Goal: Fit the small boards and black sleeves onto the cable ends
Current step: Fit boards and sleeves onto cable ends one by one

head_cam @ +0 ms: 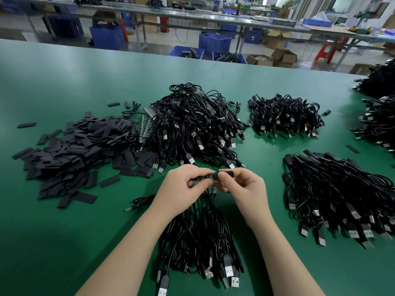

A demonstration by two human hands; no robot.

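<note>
While no writing is legible, the left hand (pixel 181 186) pinches a small board (pixel 203 178), the right hand (pixel 241 184) a black sleeve (pixel 222 175).

Your counter (pixel 64 242) is smooth matt green. The cables (pixel 192 129) wear glossy black plastic jackets with bright metal plugs (pixel 228 271). The loose sleeves (pixel 81 146) look dull, matt black, thin and flat.

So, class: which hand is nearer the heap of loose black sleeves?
Left. The left hand holds a small board just right of the heap of loose black sleeves; the right hand lies farther right, pinching a sleeve.
</note>
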